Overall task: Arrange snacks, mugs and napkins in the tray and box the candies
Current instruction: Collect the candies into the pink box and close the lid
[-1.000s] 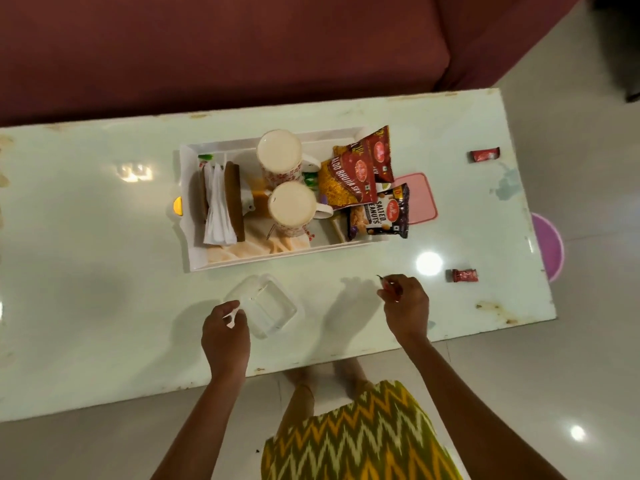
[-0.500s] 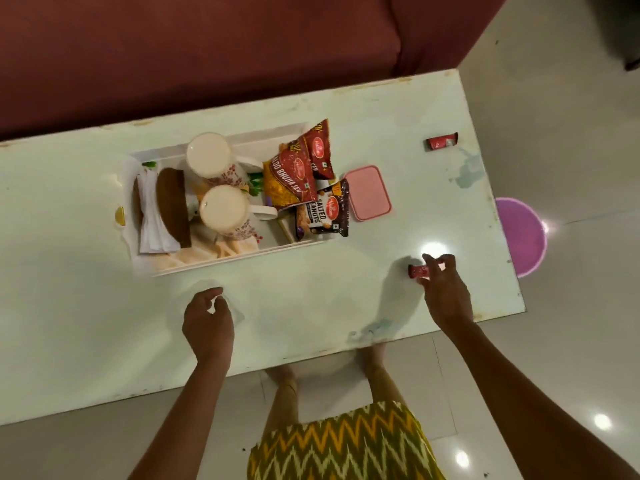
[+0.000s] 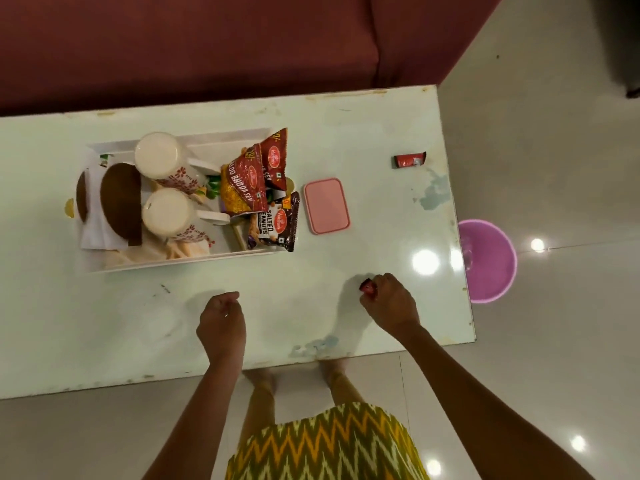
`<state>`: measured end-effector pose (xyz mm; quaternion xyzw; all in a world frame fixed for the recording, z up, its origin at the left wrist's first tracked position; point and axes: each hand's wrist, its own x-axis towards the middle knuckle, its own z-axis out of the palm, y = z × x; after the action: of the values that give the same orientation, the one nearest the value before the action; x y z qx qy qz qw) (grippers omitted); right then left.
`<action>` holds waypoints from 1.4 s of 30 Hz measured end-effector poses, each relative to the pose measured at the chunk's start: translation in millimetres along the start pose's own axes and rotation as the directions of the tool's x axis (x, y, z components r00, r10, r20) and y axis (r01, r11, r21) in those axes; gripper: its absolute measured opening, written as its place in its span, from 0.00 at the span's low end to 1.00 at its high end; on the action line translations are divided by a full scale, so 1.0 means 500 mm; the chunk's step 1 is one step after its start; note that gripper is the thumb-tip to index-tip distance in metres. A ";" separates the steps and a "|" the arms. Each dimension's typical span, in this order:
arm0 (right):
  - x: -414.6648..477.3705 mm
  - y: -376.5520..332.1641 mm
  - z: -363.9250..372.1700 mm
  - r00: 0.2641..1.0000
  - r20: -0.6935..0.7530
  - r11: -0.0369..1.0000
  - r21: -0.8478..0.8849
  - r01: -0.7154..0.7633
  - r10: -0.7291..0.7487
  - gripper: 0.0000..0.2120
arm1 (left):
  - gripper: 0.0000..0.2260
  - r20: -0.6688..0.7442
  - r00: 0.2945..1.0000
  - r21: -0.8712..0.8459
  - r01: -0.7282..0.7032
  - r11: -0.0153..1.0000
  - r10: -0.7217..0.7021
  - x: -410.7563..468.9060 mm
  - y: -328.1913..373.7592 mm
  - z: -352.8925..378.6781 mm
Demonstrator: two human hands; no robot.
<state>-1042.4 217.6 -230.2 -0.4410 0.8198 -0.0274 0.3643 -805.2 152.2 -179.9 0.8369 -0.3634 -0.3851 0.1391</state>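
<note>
A white tray [image 3: 180, 265] on the pale table holds two upright white floral mugs [image 3: 157, 159] [image 3: 168, 211], white napkins in a brown holder [image 3: 121, 202] at its left end, and three snack packets [image 3: 247, 183] [image 3: 275, 161] [image 3: 275, 225] leaning at its right end. A pink lid [image 3: 326, 206] lies flat just beside the tray. One red-wrapped candy [image 3: 408, 160] lies near the table's far right edge; another [image 3: 367, 286] is pinched in a hand.

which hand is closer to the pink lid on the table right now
Right. The right hand, closed on a red candy, sits just below and right of the pink lid; the left hand is further, below and left.
</note>
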 end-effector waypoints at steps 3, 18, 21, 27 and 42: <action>0.044 -0.002 -0.049 0.995 -0.095 0.988 0.151 -0.018 0.033 0.09 | 0.10 0.030 1.000 -0.026 0.003 1.000 -0.002 -0.003 0.018 0.012; 0.363 -0.004 -0.250 0.986 -0.142 0.867 -0.499 0.001 -0.083 0.26 | 0.09 0.038 0.998 -0.034 0.041 0.999 -0.040 0.006 0.026 0.063; 0.373 -0.005 -0.242 0.978 -0.175 0.833 -0.554 -0.001 -0.115 0.18 | 0.09 0.058 0.998 -0.027 0.039 0.999 -0.037 0.008 0.021 0.076; 0.336 -0.022 -0.234 0.957 -0.210 0.852 -0.520 0.066 -0.202 0.06 | 0.08 0.065 0.997 -0.068 0.034 0.997 -0.030 0.009 0.028 0.078; -0.101 -0.213 0.017 0.998 -0.023 0.761 0.649 -0.023 0.050 0.09 | 0.12 -0.155 0.988 -0.218 -0.057 0.974 0.023 -0.013 -0.057 -0.059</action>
<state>-944.7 192.4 -168.5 -0.2714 0.7753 -0.3102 0.4786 -771.9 175.4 -171.2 0.8355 -0.3233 -0.3555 0.2666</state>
